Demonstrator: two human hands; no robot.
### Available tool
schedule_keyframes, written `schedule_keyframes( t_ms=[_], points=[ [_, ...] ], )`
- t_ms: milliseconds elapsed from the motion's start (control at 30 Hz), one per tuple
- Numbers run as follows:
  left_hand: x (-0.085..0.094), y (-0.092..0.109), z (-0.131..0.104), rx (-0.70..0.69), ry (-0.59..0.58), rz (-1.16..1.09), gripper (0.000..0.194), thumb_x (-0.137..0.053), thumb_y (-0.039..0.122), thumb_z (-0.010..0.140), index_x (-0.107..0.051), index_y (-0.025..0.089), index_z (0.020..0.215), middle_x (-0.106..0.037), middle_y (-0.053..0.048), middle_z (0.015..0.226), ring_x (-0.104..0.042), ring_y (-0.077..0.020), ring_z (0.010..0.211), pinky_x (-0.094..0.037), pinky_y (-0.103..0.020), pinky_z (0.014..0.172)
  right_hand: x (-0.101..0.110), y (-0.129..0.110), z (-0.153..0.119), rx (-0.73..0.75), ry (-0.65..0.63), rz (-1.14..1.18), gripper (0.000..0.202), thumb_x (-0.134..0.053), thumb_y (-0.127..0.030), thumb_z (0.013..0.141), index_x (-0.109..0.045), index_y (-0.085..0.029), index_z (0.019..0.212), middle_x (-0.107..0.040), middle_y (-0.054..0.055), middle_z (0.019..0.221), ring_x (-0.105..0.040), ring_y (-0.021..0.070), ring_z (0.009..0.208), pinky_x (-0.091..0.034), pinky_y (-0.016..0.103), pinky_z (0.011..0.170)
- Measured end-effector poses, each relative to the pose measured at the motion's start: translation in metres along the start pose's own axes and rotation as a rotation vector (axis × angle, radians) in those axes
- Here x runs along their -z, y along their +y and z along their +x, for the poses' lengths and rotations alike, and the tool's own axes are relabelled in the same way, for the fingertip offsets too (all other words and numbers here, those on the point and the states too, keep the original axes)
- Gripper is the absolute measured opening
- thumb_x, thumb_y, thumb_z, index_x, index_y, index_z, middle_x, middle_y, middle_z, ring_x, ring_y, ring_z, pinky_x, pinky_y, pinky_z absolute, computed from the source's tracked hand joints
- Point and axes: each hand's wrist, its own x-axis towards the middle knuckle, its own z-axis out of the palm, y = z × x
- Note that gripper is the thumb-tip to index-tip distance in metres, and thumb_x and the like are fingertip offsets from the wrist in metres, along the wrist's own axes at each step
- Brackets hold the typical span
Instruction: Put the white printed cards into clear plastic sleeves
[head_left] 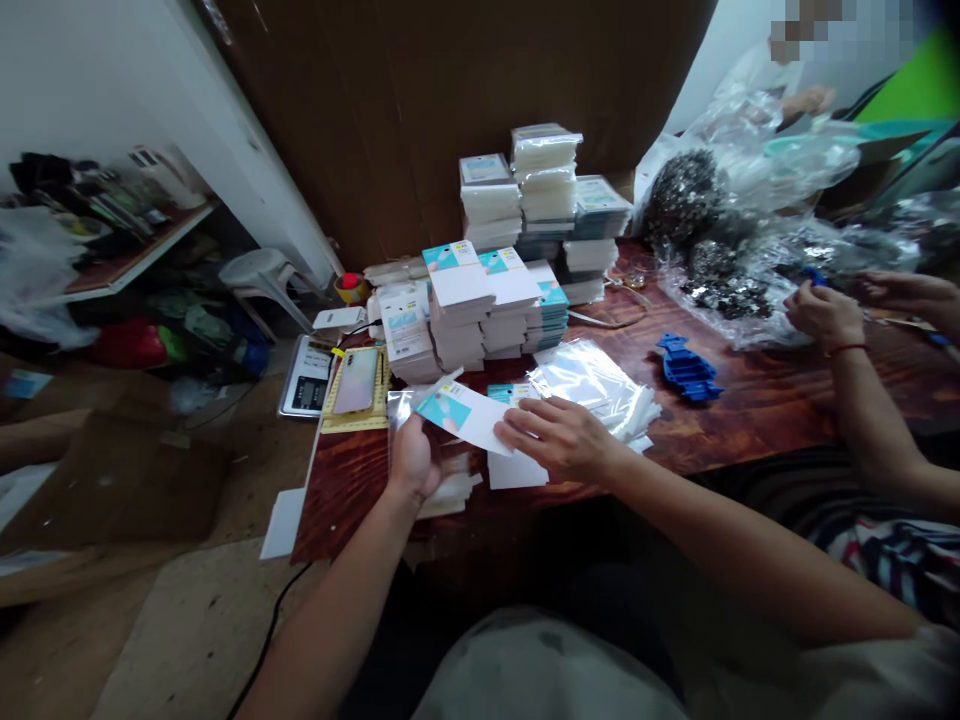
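A white and teal printed card (474, 418) is stretched between my hands above the table. My right hand (562, 436) pinches its right end between thumb and fingers. At its left end, my left hand (415, 462) is closed round a clear plastic bag (400, 408), most of which the hand hides. Under my right hand lies a small pile of the same cards (517, 472). A stack of clear plastic bags (592, 385) is just beyond that hand. More flat plastic sleeves (450, 495) lie beside my left wrist.
Stacked cards (459, 275) and bagged packs (546, 180) rise at the back. A phone (355, 380) and a scale (306, 375) sit left. To the right are a blue plastic part (686, 368), bags of dark metallic pieces (720, 260), and a co-worker's hands (829, 318). Another person sits behind.
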Motion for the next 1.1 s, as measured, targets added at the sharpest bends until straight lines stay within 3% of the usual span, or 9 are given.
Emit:
schedule_keyframes(
  t_ms=[100, 300, 500, 667, 800, 867, 933, 1000, 1100],
  points=[
    [0.003, 0.002, 0.001, 0.002, 0.004, -0.035, 0.03, -0.054, 0.039, 0.086, -0.068, 0.014, 0.095, -0.074, -0.01, 0.083, -0.071, -0.0243, 0.071, -0.058, -0.039, 0.063, 0.01, 0.007, 0.005, 0.002, -0.046, 0.005, 0.028, -0.052, -0.016, 0.097, -0.065, -0.021, 0.121, -0.071, 0.008, 0.112, -0.064, 0.0212, 0.102, -0.049, 0.032, 0.08],
    [0.006, 0.005, 0.002, -0.006, 0.002, -0.017, 0.024, -0.063, 0.037, 0.08, -0.067, 0.014, 0.086, -0.071, -0.006, 0.071, -0.068, -0.0213, 0.06, -0.056, -0.034, 0.054, 0.015, 0.016, -0.007, -0.006, -0.051, -0.049, 0.032, -0.053, -0.016, 0.096, -0.061, -0.018, 0.127, -0.069, 0.009, 0.119, -0.062, 0.0253, 0.11, -0.05, 0.036, 0.083],
    [0.007, 0.005, 0.001, -0.006, -0.029, 0.081, 0.026, -0.069, 0.035, 0.074, -0.067, 0.013, 0.088, -0.071, -0.006, 0.069, -0.065, -0.0189, 0.054, -0.052, -0.029, 0.046, 0.009, 0.02, -0.02, -0.014, 0.058, -0.019, 0.038, -0.056, -0.018, 0.095, -0.058, -0.023, 0.132, -0.067, 0.007, 0.126, -0.06, 0.0253, 0.118, -0.052, 0.037, 0.089],
    [0.004, 0.003, -0.003, -0.026, -0.133, 0.178, 0.025, -0.072, 0.038, 0.075, -0.065, 0.015, 0.08, -0.067, -0.003, 0.063, -0.062, -0.0176, 0.05, -0.045, -0.025, 0.04, 0.005, 0.013, -0.009, -0.009, 0.042, -0.025, 0.035, -0.051, -0.014, 0.096, -0.06, -0.02, 0.13, -0.068, 0.008, 0.123, -0.06, 0.0252, 0.116, -0.052, 0.036, 0.086],
    [0.001, -0.002, -0.007, 0.03, -0.299, 0.215, 0.024, -0.074, 0.037, 0.076, -0.063, 0.015, 0.073, -0.063, -0.002, 0.057, -0.058, -0.0146, 0.045, -0.041, -0.024, 0.039, -0.002, 0.005, 0.012, -0.076, -0.088, 0.024, 0.045, -0.049, -0.014, 0.096, -0.049, -0.017, 0.14, -0.065, 0.011, 0.121, -0.063, 0.0211, 0.098, -0.051, 0.032, 0.075],
    [0.0, -0.003, -0.008, 0.054, -0.367, 0.192, 0.029, -0.071, 0.043, 0.079, -0.065, 0.015, 0.077, -0.063, -0.003, 0.057, -0.057, -0.0154, 0.043, -0.042, -0.025, 0.04, -0.007, 0.003, 0.021, -0.11, -0.138, 0.064, 0.042, -0.049, -0.014, 0.093, -0.053, -0.017, 0.135, -0.063, 0.012, 0.117, -0.061, 0.0211, 0.092, -0.051, 0.033, 0.072],
    [0.002, -0.002, -0.008, 0.066, -0.428, 0.163, 0.043, -0.063, 0.057, 0.082, -0.066, 0.014, 0.079, -0.064, -0.006, 0.058, -0.058, -0.0171, 0.045, -0.042, -0.027, 0.041, -0.013, 0.002, 0.026, -0.187, -0.062, 0.131, 0.027, -0.052, -0.016, 0.092, -0.063, -0.018, 0.116, -0.062, 0.012, 0.112, -0.06, 0.0226, 0.092, -0.051, 0.036, 0.075],
    [0.004, -0.001, -0.008, 0.067, -0.481, 0.125, 0.056, -0.055, 0.068, 0.082, -0.067, 0.013, 0.079, -0.066, -0.01, 0.065, -0.061, -0.019, 0.05, -0.043, -0.027, 0.042, -0.02, 0.0, 0.028, -0.334, 0.107, 0.272, 0.008, -0.057, -0.021, 0.091, -0.064, -0.019, 0.095, -0.064, 0.011, 0.11, -0.059, 0.0244, 0.099, -0.05, 0.04, 0.085],
    [0.006, 0.001, -0.008, 0.03, -0.455, 0.107, 0.052, -0.06, 0.064, 0.081, -0.067, 0.014, 0.094, -0.07, -0.011, 0.084, -0.066, -0.0204, 0.061, -0.048, -0.028, 0.044, -0.03, -0.009, 0.03, -0.724, 0.389, 0.656, 0.011, -0.063, -0.03, 0.089, -0.058, -0.021, 0.088, -0.067, 0.007, 0.1, -0.062, 0.0224, 0.095, -0.051, 0.039, 0.085]
  ],
)
